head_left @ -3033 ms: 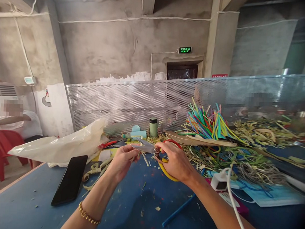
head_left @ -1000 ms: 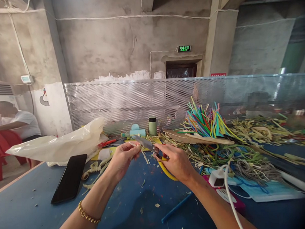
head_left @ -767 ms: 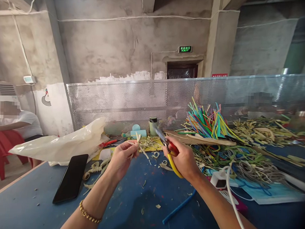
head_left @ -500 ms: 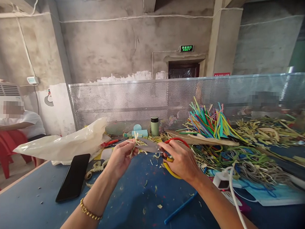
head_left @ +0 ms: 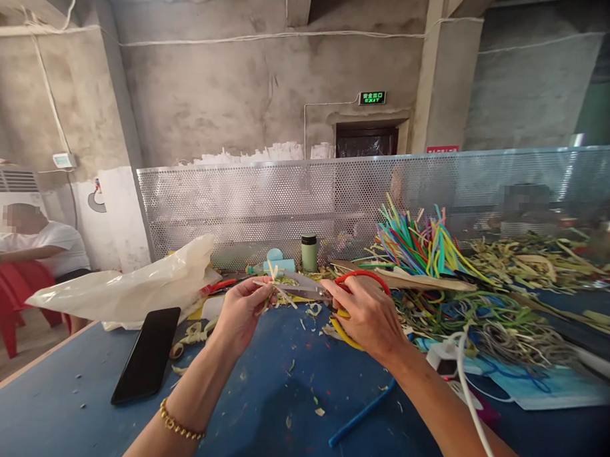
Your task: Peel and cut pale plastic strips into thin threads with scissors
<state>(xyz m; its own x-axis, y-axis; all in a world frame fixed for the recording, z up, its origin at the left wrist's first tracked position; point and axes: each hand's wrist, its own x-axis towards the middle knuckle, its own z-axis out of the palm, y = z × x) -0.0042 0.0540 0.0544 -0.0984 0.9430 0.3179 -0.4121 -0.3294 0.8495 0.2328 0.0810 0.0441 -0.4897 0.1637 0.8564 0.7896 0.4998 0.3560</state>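
My left hand (head_left: 246, 311) is closed, its fingertips pinching a small bundle of pale dried plant strips (head_left: 274, 275) whose ends stick out past the thumb. In my right hand (head_left: 364, 316) is a pair of scissors (head_left: 366, 275) with one red and one yellow handle. The metal blades point left, their tips at the strips close to my left fingers. Fine overlap there hides whether the blades touch the strips. Loose clippings (head_left: 313, 310) lie on the blue table (head_left: 259, 393) beneath the blades.
A black phone (head_left: 146, 356) and a cream plastic bag (head_left: 127, 285) lie at left. Behind my hands stands a green bottle (head_left: 309, 254). Colourful pipe cleaners (head_left: 419, 242), tangled cords (head_left: 521, 339), a white charger (head_left: 443, 356) and a face mask (head_left: 544, 387) are at right. A seated person (head_left: 59, 246) is far left.
My right hand has shifted slightly right with the scissors, and the blades have turned to show a narrower profile. A strip now hangs out to the right of my left fingers.
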